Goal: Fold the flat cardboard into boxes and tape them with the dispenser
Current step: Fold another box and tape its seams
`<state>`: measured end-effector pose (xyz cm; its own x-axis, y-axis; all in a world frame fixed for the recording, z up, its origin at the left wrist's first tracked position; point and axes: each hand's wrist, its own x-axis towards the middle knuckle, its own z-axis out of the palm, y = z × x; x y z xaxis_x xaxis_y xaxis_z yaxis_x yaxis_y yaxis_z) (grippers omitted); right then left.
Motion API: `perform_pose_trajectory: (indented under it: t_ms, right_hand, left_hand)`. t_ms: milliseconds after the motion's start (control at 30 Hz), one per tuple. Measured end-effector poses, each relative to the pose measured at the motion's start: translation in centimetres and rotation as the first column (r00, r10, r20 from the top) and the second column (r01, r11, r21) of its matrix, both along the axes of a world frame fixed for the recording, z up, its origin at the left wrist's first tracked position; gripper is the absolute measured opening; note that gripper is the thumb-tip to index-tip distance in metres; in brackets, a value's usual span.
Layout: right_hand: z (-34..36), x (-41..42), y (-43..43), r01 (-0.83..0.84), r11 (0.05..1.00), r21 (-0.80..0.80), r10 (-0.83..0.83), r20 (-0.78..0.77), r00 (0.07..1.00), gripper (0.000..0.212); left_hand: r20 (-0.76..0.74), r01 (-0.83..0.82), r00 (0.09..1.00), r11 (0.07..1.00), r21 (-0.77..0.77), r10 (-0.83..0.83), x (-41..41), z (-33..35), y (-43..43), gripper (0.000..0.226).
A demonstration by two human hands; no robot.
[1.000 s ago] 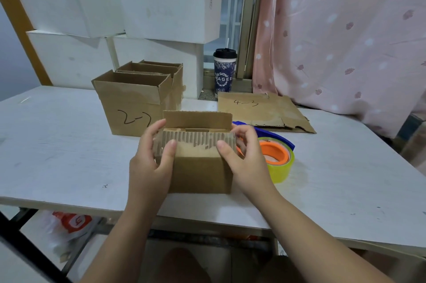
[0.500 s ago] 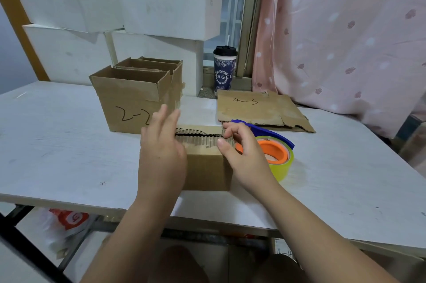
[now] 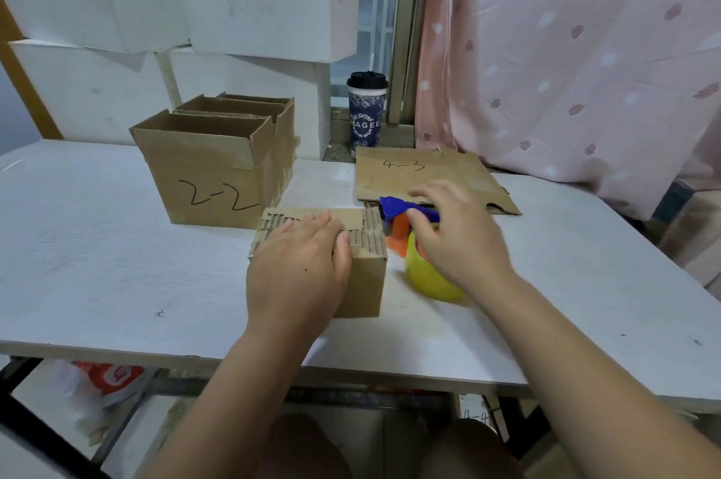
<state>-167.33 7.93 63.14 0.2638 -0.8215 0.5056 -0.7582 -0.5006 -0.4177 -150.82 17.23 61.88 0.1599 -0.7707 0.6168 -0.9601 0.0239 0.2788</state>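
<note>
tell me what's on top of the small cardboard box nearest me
The left hand lies flat on the folded flaps of the small brown cardboard box, fingers straight. The seam beneath the palm is covered and cannot be seen.

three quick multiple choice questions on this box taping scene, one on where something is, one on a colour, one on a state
1. Where does the flat cardboard marked 4-3 lie?
A. on the floor
B. on the table, behind the tape dispenser
C. in the person's lap

2. What colour is the dispenser's tape roll?
A. yellow
B. black
C. white

3. How are the top flaps of the small box?
A. standing upright
B. torn off
C. folded down under the left hand

Answers: 1 B, it lies flat beyond the blue handle; 2 A, a yellow roll on an orange core; 3 C, the palm presses them flat.
</note>
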Motion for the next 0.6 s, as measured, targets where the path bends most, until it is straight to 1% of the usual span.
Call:
perform_pose_trajectory:
  t_ms: [33, 67, 133, 167, 267, 400, 433, 467, 533, 600]
  right_hand:
    - [0.3, -0.9, -0.9, 0.093, 0.995, 0.041, -0.088, -0.106, 0.99, 0.04]
    - [0.4, -1.6, -1.9, 0.157, 0.981, 0.111, -0.13, -0.219, 0.967, 0.049]
    - [0.4, -2.4, -3.5, 0.22, 0.947, 0.232, -0.109, -0.41, 0.905, 0.058]
    - [0.3, -2.5, -4.2, 0.229, 0.936, 0.266, -0.085, -0.463, 0.883, 0.058]
    - [-0.4, -2.3, -5.6, 0.227, 0.91, 0.347, -0.023, -0.505, 0.863, 0.051]
    - [0.1, -2.4, -6.5, 0.247, 0.881, 0.403, 0.024, -0.56, 0.828, 0.024]
    - [0.3, -2.7, -6.5, 0.236, 0.871, 0.432, 0.043, -0.545, 0.837, 0.022]
    - [0.4, -3.0, -6.6, 0.214, 0.852, 0.478, 0.059, -0.494, 0.867, 0.02]
    - [0.4, -3.7, -6.6, 0.125, 0.776, 0.618, 0.06, -0.27, 0.961, 0.016]
    - [0.0, -4.3, -6.2, 0.002, 0.678, 0.735, 0.017, -0.019, 1.0, 0.011]
  left_hand:
    - [-0.011, -0.008, 1.0, 1.0, 0.011, 0.008, -0.1, 0.1, 0.0, 0.034]
    - [-0.017, -0.015, 1.0, 1.0, 0.018, 0.015, -0.1, 0.2, 0.1, 0.034]
    - [-0.022, -0.023, 0.999, 0.999, 0.023, 0.024, -0.2, 0.2, 0.1, 0.035]
    - [-0.025, -0.025, 0.999, 0.999, 0.022, 0.026, -0.3, 0.2, 0.1, 0.035]
    - [-0.028, -0.033, 0.999, 0.999, 0.012, 0.033, -0.2, 0.1, 0.2, 0.034]
    - [-0.007, -0.063, 0.998, 0.998, -0.005, 0.063, -0.4, -0.1, 0.1, 0.033]
    - [-0.003, -0.068, 0.998, 0.998, -0.01, 0.068, -0.4, -0.1, 0.1, 0.032]
    - [0.002, -0.07, 0.998, 0.997, -0.012, 0.07, -0.4, -0.1, 0.1, 0.032]
    - [0.003, -0.07, 0.998, 0.997, -0.012, 0.07, -0.4, -0.1, 0.0, 0.032]
    - [0.001, -0.069, 0.998, 0.997, -0.016, 0.069, -0.4, -0.2, 0.0, 0.032]
